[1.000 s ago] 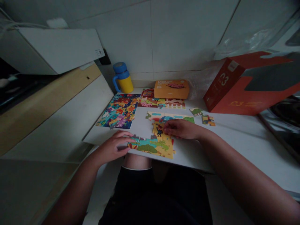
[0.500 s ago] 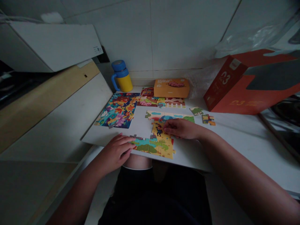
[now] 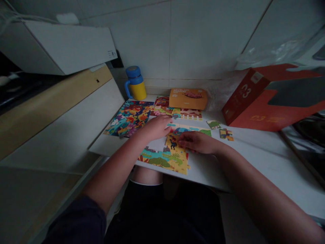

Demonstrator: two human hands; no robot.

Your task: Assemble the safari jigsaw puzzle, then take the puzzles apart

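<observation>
A partly joined jigsaw (image 3: pixel 165 158) with green, yellow and blue patches lies at the near edge of the white table (image 3: pixel 254 159). My left hand (image 3: pixel 156 127) reaches across it, fingers curled down onto the strip of sky pieces (image 3: pixel 189 128) at the puzzle's far side. My right hand (image 3: pixel 195 141) rests on the puzzle's right part, fingers bent and pressing the pieces. Whether either hand grips a piece is hidden.
A finished colourful puzzle (image 3: pixel 128 118) lies at the left, another pieced strip (image 3: pixel 177 112) behind. Two loose pieces (image 3: pixel 219 129) sit at the right. An orange puzzle box (image 3: pixel 188 98), a yellow mug with blue lid (image 3: pixel 135 83) and a big red carton (image 3: pixel 269 98) stand at the back.
My left hand left the puzzle's near left corner and moved forward to the sky strip. My right hand stayed in place.
</observation>
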